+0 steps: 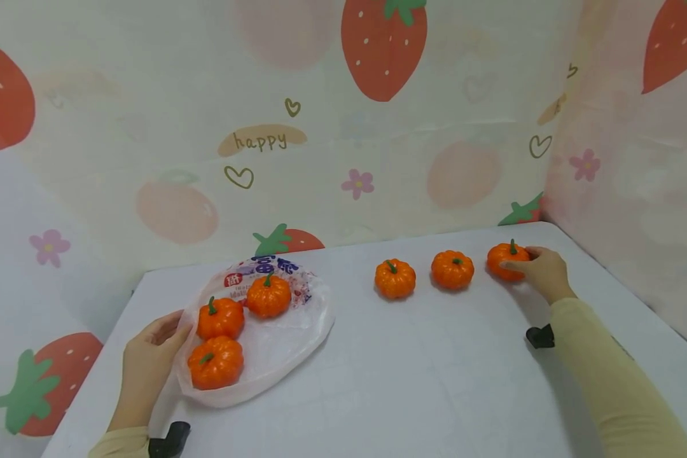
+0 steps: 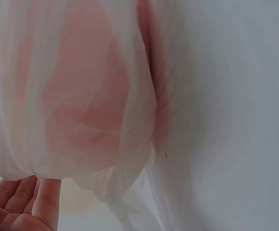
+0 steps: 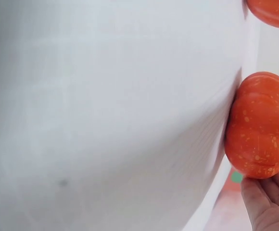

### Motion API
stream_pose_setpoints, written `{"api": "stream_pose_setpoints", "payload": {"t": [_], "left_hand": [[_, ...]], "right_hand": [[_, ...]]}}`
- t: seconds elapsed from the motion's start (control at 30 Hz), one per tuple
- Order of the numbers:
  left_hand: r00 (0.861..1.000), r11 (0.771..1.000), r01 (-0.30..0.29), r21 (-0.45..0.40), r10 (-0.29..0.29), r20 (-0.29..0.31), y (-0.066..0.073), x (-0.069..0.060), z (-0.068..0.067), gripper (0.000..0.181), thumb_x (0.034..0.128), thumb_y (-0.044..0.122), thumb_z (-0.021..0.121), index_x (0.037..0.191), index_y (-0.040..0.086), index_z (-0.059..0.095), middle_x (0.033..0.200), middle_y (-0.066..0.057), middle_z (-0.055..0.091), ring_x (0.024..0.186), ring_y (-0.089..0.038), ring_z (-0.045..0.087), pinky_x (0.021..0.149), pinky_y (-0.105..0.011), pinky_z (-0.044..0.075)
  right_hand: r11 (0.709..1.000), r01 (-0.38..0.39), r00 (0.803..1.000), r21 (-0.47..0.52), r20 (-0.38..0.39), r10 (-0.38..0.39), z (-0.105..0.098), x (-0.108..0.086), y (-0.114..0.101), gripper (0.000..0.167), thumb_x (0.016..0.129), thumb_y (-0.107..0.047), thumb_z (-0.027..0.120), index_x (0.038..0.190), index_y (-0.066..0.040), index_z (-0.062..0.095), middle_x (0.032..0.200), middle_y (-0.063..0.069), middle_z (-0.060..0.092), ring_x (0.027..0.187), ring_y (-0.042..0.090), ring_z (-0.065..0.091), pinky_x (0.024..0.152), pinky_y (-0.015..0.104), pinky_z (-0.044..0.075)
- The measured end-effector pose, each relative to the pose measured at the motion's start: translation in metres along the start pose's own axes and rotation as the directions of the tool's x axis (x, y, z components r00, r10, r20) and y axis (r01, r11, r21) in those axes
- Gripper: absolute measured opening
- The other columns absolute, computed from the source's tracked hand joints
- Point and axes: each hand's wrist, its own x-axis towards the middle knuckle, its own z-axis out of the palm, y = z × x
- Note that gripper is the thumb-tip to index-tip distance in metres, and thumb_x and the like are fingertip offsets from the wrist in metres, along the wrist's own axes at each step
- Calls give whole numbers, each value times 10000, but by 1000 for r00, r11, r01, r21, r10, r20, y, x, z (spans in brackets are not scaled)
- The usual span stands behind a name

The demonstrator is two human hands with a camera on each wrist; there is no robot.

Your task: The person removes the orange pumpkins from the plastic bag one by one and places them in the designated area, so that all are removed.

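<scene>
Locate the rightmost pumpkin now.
In the head view, the rightmost pumpkin is near the far right corner of the table, gripped by the right hand, with another pumpkin to its left.

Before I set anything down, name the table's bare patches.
Widest: the front middle of the table, between the plastic bag and the right sleeve. Narrower: between the bag and the leftmost loose pumpkin. Crowded: the bag, with three pumpkins, and back right, where the right grip holds another pumpkin.
</scene>
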Motion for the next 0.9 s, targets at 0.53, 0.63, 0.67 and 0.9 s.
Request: {"api": "stream_pose_setpoints", "payload": {"t": [0.53,0.63,0.67,0.9], "left_hand": [[1000,1000,-16,9,16,-3,2,-5,0,684,968,572,514,1490,134,458,1499,-135,511,1385,-313,481,1042,-394,429],[1000,1000,-11,12,11,-3,3,-5,-1,675,972,563,513,1491,135,457,1500,-138,509,1384,-314,482,1036,-385,433],[1000,1000,-9,11,9,-2,3,-5,-1,678,971,566,512,1493,137,454,1502,-137,506,1386,-314,480,1036,-386,435],[1000,1000,-2,7,2,16,2,-4,0,706,964,590,504,1499,134,443,1513,-138,493,1401,-318,463,1065,-429,422]], "right_hand": [[991,60,990,123,-133,-43,9,-23,-32,805,937,-415,660,1522,22,322,1560,270,345,1462,457,289,1205,572,282],[971,128,985,204,-140,-100,22,-45,-54,805,914,-434,695,1520,-20,364,1560,216,387,1460,404,339,1184,537,343],[963,157,982,217,-134,-130,27,-53,-61,802,906,-431,708,1514,-23,380,1554,207,405,1451,392,365,1174,524,365],[914,258,964,312,-17,-266,72,-87,-101,726,887,-304,759,1488,-52,440,1543,178,441,1450,354,389,1152,467,415]]}}
